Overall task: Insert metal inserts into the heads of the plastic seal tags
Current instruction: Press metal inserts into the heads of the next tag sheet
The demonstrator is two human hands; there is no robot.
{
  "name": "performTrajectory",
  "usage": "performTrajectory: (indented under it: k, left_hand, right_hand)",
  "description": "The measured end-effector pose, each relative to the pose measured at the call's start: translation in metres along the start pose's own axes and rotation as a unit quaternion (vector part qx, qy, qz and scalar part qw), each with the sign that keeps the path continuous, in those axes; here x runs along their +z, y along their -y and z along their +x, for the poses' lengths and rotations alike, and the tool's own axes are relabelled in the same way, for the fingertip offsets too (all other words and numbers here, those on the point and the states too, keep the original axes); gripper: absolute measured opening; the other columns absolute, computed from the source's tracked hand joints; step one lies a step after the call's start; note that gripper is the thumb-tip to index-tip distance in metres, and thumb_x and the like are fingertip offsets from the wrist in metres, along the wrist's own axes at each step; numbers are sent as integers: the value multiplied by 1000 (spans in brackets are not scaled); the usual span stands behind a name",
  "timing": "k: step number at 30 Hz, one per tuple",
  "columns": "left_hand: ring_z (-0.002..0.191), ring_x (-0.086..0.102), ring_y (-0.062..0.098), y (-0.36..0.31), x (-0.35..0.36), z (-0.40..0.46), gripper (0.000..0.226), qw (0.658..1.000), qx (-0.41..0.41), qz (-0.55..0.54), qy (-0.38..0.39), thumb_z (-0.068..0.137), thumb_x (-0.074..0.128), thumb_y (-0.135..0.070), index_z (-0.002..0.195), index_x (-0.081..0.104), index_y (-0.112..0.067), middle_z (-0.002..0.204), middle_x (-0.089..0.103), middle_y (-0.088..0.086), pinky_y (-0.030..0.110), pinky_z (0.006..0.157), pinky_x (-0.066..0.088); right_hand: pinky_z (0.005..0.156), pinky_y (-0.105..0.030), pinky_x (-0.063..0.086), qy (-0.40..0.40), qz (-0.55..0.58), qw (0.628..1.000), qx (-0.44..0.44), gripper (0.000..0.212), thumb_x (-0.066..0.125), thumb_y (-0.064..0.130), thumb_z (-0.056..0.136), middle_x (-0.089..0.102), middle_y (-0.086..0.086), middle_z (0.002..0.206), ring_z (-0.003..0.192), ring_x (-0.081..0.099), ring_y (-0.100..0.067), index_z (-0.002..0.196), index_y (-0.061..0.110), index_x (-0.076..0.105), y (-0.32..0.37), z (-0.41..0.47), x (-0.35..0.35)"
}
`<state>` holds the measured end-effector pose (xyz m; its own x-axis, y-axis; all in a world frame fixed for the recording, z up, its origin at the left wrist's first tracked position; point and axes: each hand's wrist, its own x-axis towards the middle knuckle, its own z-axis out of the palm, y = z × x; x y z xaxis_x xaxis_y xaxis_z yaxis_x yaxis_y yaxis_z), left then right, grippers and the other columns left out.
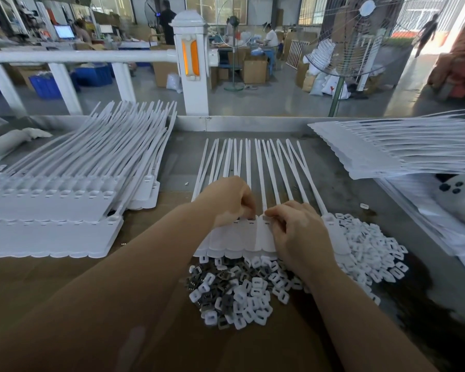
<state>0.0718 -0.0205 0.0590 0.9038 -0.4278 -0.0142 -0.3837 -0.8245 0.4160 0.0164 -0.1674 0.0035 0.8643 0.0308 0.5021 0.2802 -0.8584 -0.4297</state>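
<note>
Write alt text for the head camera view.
Both hands, left hand and right hand, pinch at the heads of a row of white seal tags on a workbench. A pile of small inserts lies just below, with stacked tags at left.

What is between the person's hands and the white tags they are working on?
Nothing visible. Both the left hand and the right hand already rest their curled fingers on the heads of the row of seal tags, side by side. The pile of inserts lies nearer the person, below the tags.
</note>
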Motion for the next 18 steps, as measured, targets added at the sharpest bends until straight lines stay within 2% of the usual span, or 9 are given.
performTrajectory:
  k: [6, 14, 18]
  left_hand:
    - [85, 64, 14, -1, 3, -3, 11, 999, -12, -11, -27, 83, 67, -14, 89, 75, -20, 90, 72, -5, 31, 81, 53]
    - [85, 62, 9, 9, 4, -9, 15, 993, -24, -99, -54, 85, 66, -13, 96, 75, -17, 93, 71, -4, 18, 76, 44]
    - [88, 62, 5, 10, 8, -19, 16, 988, -19, -132, -75, 87, 64, -14, 98, 74, -18, 96, 70, -7, 16, 82, 46]
  right_hand:
    - [80, -39, 44, 3, -3, 1000, 4, 15, 57, 14, 88, 66, -4, 93, 89, 53, -25, 95, 10, 70, 0, 1, 1]
    - [82, -38, 43, 9, 4, 1000, 9, 17, 56, 13, 88, 67, -4, 95, 91, 53, -24, 97, 11, 70, 0, 0, -1]
    - [82, -37, 43, 9, 8, 1000, 10, 16, 56, 13, 87, 66, -2, 94, 91, 53, -23, 95, 12, 70, 0, 0, 0]
